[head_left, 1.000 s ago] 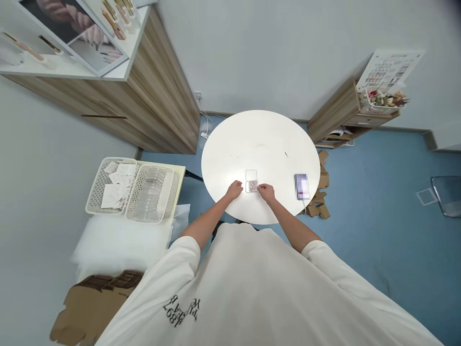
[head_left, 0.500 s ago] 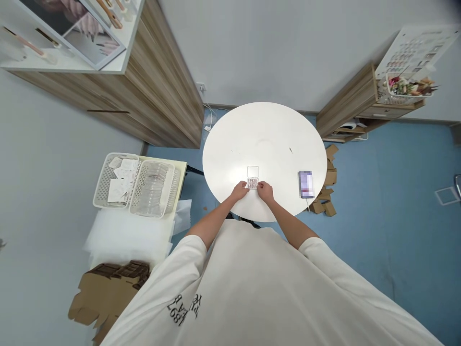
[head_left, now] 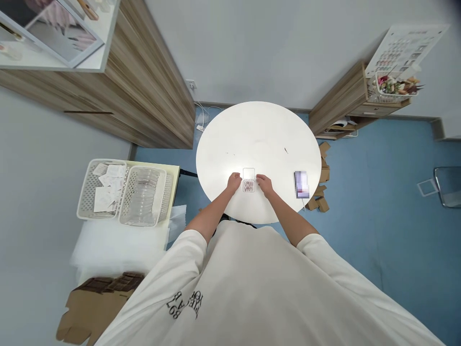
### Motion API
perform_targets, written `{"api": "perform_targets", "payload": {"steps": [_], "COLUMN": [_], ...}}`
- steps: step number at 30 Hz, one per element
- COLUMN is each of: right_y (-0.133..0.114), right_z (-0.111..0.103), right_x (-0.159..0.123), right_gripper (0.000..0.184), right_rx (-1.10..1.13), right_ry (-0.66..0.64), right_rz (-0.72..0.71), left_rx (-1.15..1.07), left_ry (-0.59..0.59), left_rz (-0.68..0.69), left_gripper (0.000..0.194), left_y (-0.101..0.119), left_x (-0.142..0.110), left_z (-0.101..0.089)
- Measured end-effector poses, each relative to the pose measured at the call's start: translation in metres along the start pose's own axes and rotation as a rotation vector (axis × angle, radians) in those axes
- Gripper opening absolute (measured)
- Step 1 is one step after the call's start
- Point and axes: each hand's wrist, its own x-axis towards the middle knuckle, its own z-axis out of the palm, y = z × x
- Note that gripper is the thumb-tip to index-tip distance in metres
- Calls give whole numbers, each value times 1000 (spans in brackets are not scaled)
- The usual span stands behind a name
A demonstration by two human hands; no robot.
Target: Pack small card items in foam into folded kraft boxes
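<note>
A small clear plastic case lies on the round white table in front of me, its lid folded back flat on the far side. Rows of small pinkish pieces, too small to name for certain, fill the near half. My left hand is just left of the case, fingertips beside the hinge area, fingers slightly apart. On the other side, my right hand has its fingers reaching toward the lid's right edge, also slightly apart. Whether either hand touches the case is too small to tell.
On the white table, a phone with a cable lies to the right. A side table at left bears a basket of white cards, a basket of clear cases and flattened cardboard. A wooden cabinet stands behind.
My hands have moved off the sides of the case's near half, a little farther apart and up toward the lid. The pinkish pieces show more fully. The whole view has shifted slightly.
</note>
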Motion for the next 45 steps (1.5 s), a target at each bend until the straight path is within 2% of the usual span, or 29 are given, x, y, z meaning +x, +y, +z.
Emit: {"api": "perform_targets", "payload": {"steps": [3, 7, 14, 20, 25, 33, 36, 39, 41, 45], "right_y": [-5, -8, -23, -39, -33, -9, -1, 9, 16, 27], "right_z": [5, 10, 5, 3, 2, 9, 10, 9, 8, 8], "right_x": [8, 9, 0, -10, -21, -43, -48, -52, -57, -68], "right_gripper": [43, 45, 53, 69, 71, 59, 55, 55, 55, 62], "right_rx": [97, 117, 147, 101, 110, 81, -25, -250, -435, -773], "right_ry": [-5, -29, -92, -107, -104, -74, -105, -141, -167, -256], "right_rz": [44, 49, 53, 31, 35, 0, -49, -131, -214, -340], "left_rx": [-9, -31, -19, 5, -12, 35, 86, 200, 297, 454], "left_ry": [-14, -77, -112, -116, -111, -133, -166, -182, -203, -320], "left_rz": [11, -9, -22, 96, 176, 176, 200, 237, 320, 493], "left_gripper": [45, 51, 58, 46, 35, 42, 40, 42, 46, 56], "left_y": [9, 10, 17, 30, 18, -14, -17, -20, -24, -36], "left_x": [8, 13, 16, 10, 0, -19, -27, -37, -44, -57], "left_z": [6, 11, 0, -7, -11, -13, -15, -19, -22, -28]}}
